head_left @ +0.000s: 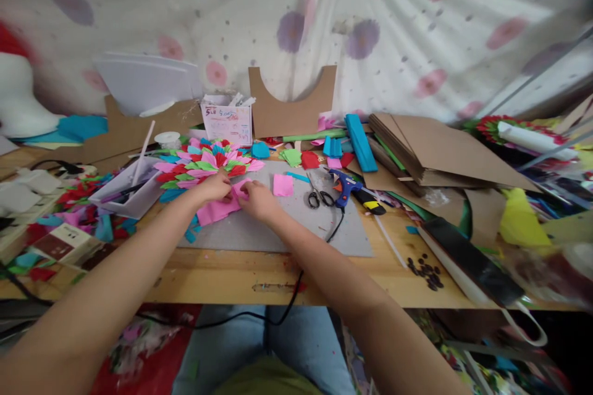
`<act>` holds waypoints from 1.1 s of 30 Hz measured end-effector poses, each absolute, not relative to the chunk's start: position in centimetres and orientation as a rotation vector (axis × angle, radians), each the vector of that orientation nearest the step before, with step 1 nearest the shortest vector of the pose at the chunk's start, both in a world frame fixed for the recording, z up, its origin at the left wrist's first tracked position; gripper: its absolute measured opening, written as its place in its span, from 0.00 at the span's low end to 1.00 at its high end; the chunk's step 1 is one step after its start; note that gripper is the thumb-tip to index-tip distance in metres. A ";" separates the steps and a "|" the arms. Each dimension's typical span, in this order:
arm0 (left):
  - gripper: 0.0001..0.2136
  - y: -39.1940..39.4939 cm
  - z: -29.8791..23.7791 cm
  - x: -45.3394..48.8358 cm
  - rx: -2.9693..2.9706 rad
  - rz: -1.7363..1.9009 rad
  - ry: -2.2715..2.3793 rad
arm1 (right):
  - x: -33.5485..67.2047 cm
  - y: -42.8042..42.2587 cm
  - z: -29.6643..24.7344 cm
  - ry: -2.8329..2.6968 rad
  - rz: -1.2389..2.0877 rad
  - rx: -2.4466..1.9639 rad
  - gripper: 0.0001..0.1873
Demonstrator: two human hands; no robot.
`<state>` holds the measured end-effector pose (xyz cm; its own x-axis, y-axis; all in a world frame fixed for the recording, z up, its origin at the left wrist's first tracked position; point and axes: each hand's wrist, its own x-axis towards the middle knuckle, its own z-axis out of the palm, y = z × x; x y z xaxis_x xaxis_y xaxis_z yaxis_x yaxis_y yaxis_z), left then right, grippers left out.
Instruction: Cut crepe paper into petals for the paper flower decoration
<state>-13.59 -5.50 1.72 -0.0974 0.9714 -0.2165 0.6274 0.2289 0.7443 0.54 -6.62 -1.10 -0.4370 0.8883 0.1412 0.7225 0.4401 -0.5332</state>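
Down low, blue jeans [287,339] show under the table edge, and a black cord [287,308] hangs over it. Both bare arms reach out long and straight from the bottom corners and come together in the middle. The left hand [215,187] is curled with its knuckles up, and its fingers pinch the top edge of the pink paper [217,211]. The right hand [259,200] sits just beside it, palm down, with its fingers closed tight on the same paper. The pink paper lies flat on a grey mat [278,231], between the two hands and a bit nearer than them. The mat lies on a wood table [222,278]. Just past the left hand, touching the paper, is a big paper flower [208,163] in pink, red, green and blue. A white tray [125,188] is left of the flower. A small pink square [282,185], scissors [319,197] and a blue glue gun [345,185] lie on the mat to the right. Black beads [426,271] sit near the front right edge. Farther back are flat brown cardboard [440,148] and a small box [227,120] with writing. Behind it all hangs a white sheet [370,12] with pink and purple spots.
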 end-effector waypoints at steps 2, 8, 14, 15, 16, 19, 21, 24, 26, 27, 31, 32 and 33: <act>0.16 -6.0 1.7 -13.3 1.340 0.603 1.754 | 0.2 -6.7 -1.4 -2.297 0.544 -1.412 0.15; 0.12 -6.9 2.6 -12.7 1.136 0.623 1.665 | -0.5 -6.7 -1.9 -2.330 0.453 -1.516 0.17; 0.10 -6.8 2.8 -12.9 1.071 0.600 1.615 | -1.1 -6.9 -1.4 -2.374 0.375 -1.591 0.18; 0.09 -6.8 2.8 -12.9 1.067 0.611 1.609 | -1.2 -7.0 -1.3 -2.372 0.376 -1.603 0.17; 0.09 -6.8 2.7 -12.9 1.065 0.627 1.605 | -1.2 -7.0 -1.3 -2.368 0.381 -1.609 0.16; 0.07 -6.6 2.2 -13.0 1.050 0.705 1.603 | -1.1 -7.0 -1.5 -2.313 0.412 -1.609 0.13; 0.08 -6.4 1.5 -13.3 1.090 0.781 1.627 | -0.9 -6.8 -1.7 -2.229 0.477 -1.586 0.11; 0.13 -5.8 0.4 -13.9 1.376 0.954 1.651 | -0.1 -6.0 -2.0 -2.001 0.752 -1.497 0.06; 0.17 -5.5 -0.1 -14.1 1.655 1.052 1.555 | 0.8 -5.4 -1.8 -1.792 1.055 -1.364 0.03; 0.19 -5.4 -0.2 -14.1 1.774 1.083 1.494 | 1.4 -5.1 -1.6 -1.685 1.209 -1.268 0.02; 0.21 -5.4 0.7 -12.9 1.932 1.112 1.399 | 4.5 -4.3 -0.5 -1.434 1.559 -0.895 0.05; 0.20 -5.3 1.1 -12.4 1.914 1.108 1.391 | 5.3 -4.2 -0.3 -1.416 1.591 -0.855 0.06; 0.18 -5.3 1.5 -11.9 1.897 1.102 1.373 | 6.0 -4.1 -0.2 -1.398 1.613 -0.838 0.08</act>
